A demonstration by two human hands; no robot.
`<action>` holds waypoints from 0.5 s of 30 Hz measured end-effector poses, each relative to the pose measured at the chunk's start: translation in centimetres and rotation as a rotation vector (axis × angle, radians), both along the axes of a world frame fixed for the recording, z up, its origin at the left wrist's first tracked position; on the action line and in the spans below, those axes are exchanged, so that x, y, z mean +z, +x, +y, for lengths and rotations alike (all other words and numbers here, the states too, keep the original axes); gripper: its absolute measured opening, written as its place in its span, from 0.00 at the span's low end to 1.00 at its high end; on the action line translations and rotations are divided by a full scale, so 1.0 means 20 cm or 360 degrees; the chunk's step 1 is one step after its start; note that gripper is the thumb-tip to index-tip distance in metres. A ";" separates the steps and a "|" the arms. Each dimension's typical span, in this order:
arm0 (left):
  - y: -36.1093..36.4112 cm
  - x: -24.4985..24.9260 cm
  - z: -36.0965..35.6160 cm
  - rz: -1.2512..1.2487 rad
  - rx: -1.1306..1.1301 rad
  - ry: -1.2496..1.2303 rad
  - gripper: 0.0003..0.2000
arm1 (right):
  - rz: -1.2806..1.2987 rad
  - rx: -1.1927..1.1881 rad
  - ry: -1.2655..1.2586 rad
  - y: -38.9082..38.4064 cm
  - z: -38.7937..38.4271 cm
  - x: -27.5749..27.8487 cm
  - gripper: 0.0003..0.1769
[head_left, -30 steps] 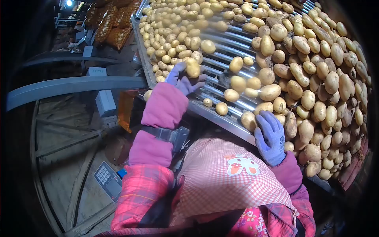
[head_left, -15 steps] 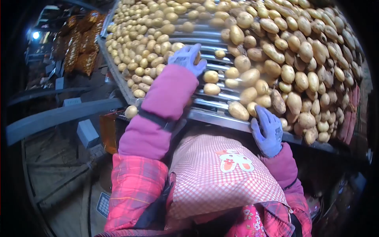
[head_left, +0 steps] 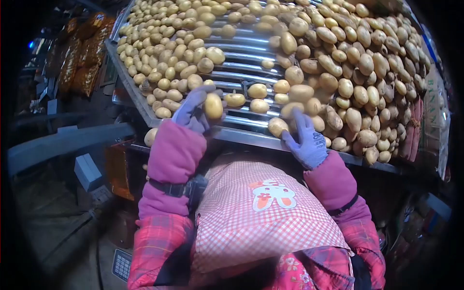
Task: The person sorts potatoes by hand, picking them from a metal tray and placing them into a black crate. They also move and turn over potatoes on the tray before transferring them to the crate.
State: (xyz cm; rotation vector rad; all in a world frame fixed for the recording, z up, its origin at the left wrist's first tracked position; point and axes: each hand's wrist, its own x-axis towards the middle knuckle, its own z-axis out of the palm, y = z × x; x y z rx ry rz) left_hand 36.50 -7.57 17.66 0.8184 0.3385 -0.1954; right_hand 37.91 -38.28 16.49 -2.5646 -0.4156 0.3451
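Observation:
In a lavender glove, my left hand (head_left: 193, 113) is closed round a potato (head_left: 213, 106) at the near left of the metal rollers (head_left: 244, 76). My right hand (head_left: 309, 145), gloved the same way, reaches over the front metal edge (head_left: 251, 137) with thumb and fingers apart. Its fingertips are at a blurred potato (head_left: 292, 110), and its thumb is close to another potato (head_left: 278, 126). A few single potatoes, one of them oblong (head_left: 235, 100), lie on the rollers between my hands.
Small potatoes (head_left: 159, 53) cover the left side; a heap of larger potatoes (head_left: 357, 87) fills the right. Filled orange net bags (head_left: 79, 63) stand at far left, near a grey curved bar (head_left: 72, 140). A printed cardboard box (head_left: 435, 111) is at the right edge.
My left hand has come back toward me, now with a potato in it. My right hand has moved left and up, over the potatoes at the front edge. The view has shifted slightly.

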 end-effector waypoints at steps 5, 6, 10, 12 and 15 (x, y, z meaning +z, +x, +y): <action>-0.13 -0.04 0.01 -0.0131 0.0191 0.0242 0.20 | 0.0115 -0.0037 0.0141 0.11 0.22 -0.05 0.43; -0.14 -0.05 0.01 -0.0142 0.0208 0.0238 0.20 | 0.0081 0.0033 0.0285 0.14 0.28 -0.12 0.43; -0.18 -0.05 0.02 -0.0268 0.0213 0.0701 0.18 | 0.0498 -0.0107 0.1042 0.29 0.32 0.02 0.33; -0.21 0.00 -0.01 -0.0284 0.0237 0.1175 0.20 | 0.0179 -0.0210 0.0886 0.37 0.11 0.03 0.31; -0.21 0.07 0.03 0.0601 0.0389 0.0318 0.18 | -0.0379 0.0129 0.0232 0.36 -0.04 0.02 0.33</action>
